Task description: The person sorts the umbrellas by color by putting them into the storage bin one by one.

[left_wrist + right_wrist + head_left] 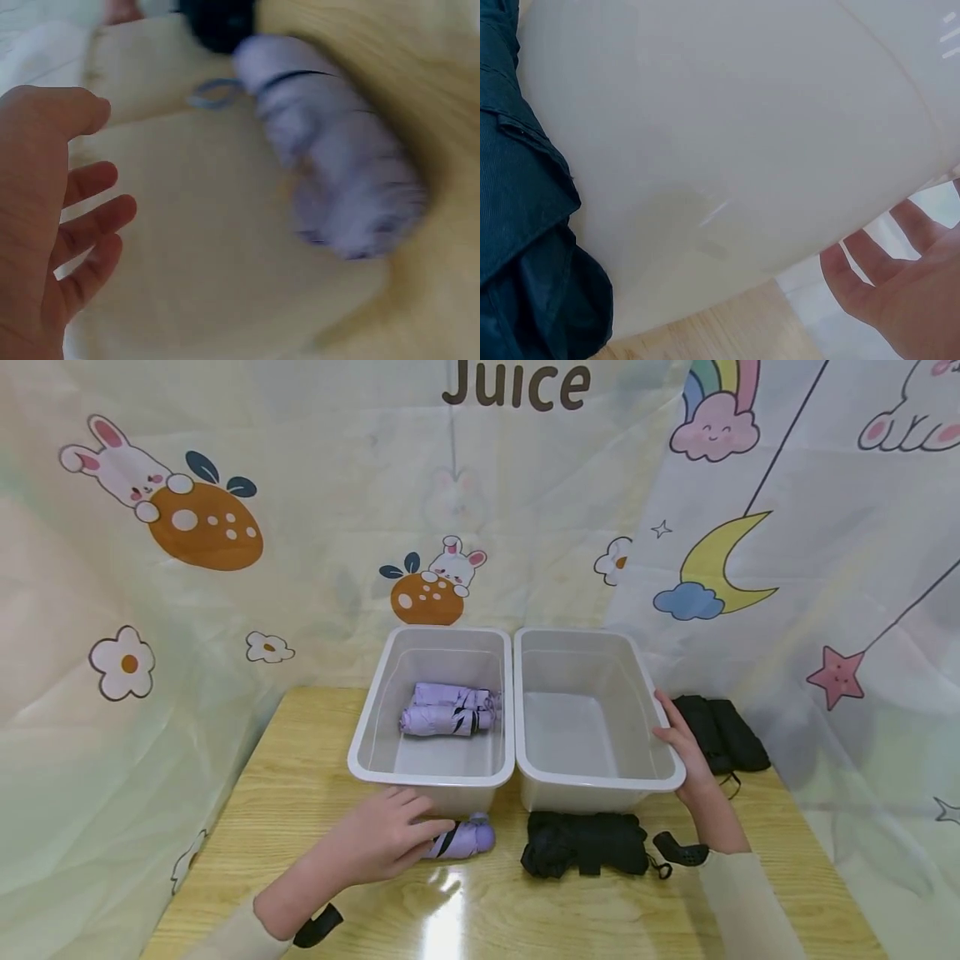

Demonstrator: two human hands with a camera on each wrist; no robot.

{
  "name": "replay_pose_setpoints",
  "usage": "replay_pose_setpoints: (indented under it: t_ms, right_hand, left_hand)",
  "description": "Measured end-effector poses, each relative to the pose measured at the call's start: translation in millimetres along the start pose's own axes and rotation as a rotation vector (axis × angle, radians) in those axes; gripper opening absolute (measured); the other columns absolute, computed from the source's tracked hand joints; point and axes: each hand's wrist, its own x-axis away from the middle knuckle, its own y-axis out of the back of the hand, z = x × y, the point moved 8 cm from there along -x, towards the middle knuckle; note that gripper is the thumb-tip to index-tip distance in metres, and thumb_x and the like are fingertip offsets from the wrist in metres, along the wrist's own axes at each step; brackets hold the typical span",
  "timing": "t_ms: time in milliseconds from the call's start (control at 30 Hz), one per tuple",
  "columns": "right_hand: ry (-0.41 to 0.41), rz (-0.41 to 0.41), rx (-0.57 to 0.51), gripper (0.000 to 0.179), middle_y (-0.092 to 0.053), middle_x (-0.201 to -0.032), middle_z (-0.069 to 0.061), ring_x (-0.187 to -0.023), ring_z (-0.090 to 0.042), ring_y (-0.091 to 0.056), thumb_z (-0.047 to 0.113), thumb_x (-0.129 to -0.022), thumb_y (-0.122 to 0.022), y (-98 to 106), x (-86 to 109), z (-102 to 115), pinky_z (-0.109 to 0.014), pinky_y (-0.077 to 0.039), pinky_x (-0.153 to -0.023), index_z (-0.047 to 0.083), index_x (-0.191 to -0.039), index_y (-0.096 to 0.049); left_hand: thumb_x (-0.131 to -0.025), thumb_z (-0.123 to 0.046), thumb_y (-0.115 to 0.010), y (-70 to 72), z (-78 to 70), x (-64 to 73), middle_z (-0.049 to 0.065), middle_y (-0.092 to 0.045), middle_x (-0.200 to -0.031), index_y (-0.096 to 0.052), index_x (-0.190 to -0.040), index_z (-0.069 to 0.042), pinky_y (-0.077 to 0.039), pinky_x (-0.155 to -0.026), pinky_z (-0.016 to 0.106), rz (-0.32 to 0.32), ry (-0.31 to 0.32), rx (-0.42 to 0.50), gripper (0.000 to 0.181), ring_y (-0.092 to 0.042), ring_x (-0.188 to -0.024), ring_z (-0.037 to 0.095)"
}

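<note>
A: Status of the near purple umbrella [463,839]?
B: On the table [300,793], in front of the left bin [375,710]. Left hand [382,839] rests on it, fingers relaxed, not grasping.
A: Counts?
B: Two purple umbrellas in the left bin [450,710], two black ones [585,843] outside, two bins. Right hand [686,747] lies flat against the right bin [660,727], gripping nothing.

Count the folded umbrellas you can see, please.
4: one purple folded umbrella inside the left bin, one purple at the left hand, one black before the right bin, one black beside it.

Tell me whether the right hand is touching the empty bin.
Touching. The head view shows the right hand laid on the outer rim of the empty bin, with its fingers straight along the edge.
</note>
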Motion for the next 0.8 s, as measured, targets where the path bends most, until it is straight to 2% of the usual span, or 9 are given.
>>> replay_pose_setpoints:
  t_ms: [100,233,400,500,633,800]
  right_hand:
    - [0.001,-0.009,-0.015,0.06,-0.013,-0.154,-0.004,-0.125,-0.021,-0.034,0.006,-0.105,-0.031,1.1,-0.1,-0.3,-0.029,-0.048,-0.09,0.024,-0.158,-0.009]
    - [0.002,-0.01,-0.03,0.059,-0.014,-0.154,-0.004,-0.125,-0.021,-0.034,0.006,-0.105,-0.031,0.8,-0.1,-0.9,-0.03,-0.048,-0.09,0.027,-0.157,-0.013]
    - [-0.003,-0.004,-0.021,0.06,-0.012,-0.155,-0.004,-0.125,-0.021,-0.034,0.006,-0.105,-0.031,-1.2,0.6,-1.7,-0.029,-0.048,-0.09,0.027,-0.157,-0.012]
    - [-0.003,-0.003,-0.026,0.059,-0.011,-0.156,-0.006,-0.125,-0.021,-0.034,0.006,-0.105,-0.031,-2.4,1.3,-0.2,-0.029,-0.048,-0.09,0.026,-0.158,-0.011]
    - [-0.002,0.011,-0.022,0.06,-0.006,-0.158,-0.007,-0.127,-0.022,-0.033,0.005,-0.105,-0.03,-4.6,1.6,2.5,-0.029,-0.046,-0.091,0.027,-0.158,-0.01]
    - [-0.007,0.012,-0.007,0.06,-0.004,-0.158,-0.008,-0.127,-0.021,-0.034,0.006,-0.105,-0.03,-4.1,2.4,3.4,-0.029,-0.047,-0.09,0.027,-0.158,-0.009]
  left_hand:
    - [-0.087,-0.03,-0.07,-28.9,2.4,16.6,0.001,-0.06,-0.11,-0.064,-0.124,-0.021,-0.049,-0.077,0.034,0.07,0.024,-0.041,0.039,-0.057,-0.093,0.018]
    - [-0.086,-0.037,-0.072,-68.2,6.9,34.1,0.005,-0.055,-0.125,-0.052,-0.141,-0.026,-0.048,-0.083,0.039,0.161,0.072,-0.067,0.06,-0.054,-0.106,0.023]
    - [-0.086,-0.045,-0.069,-104.5,6.9,44.1,0.006,-0.05,-0.132,-0.037,-0.151,-0.031,-0.042,-0.087,0.044,0.234,0.122,-0.103,0.074,-0.049,-0.11,0.026]
    - [-0.087,-0.046,-0.068,-114.8,7.3,44.0,0.007,-0.052,-0.126,-0.036,-0.151,-0.032,-0.04,-0.088,0.045,0.236,0.156,-0.133,0.073,-0.05,-0.107,0.025]
    - [-0.088,-0.044,-0.068,-117.9,10.2,45.5,0.008,-0.056,-0.115,-0.039,-0.15,-0.033,-0.041,-0.088,0.045,0.216,0.2,-0.154,0.069,-0.051,-0.103,0.024]
    - [-0.09,-0.04,-0.066,-116.8,16.5,63.4,0.008,-0.056,-0.116,-0.032,-0.152,-0.038,-0.046,-0.079,0.044,0.261,0.286,-0.085,0.07,-0.053,-0.1,0.025]
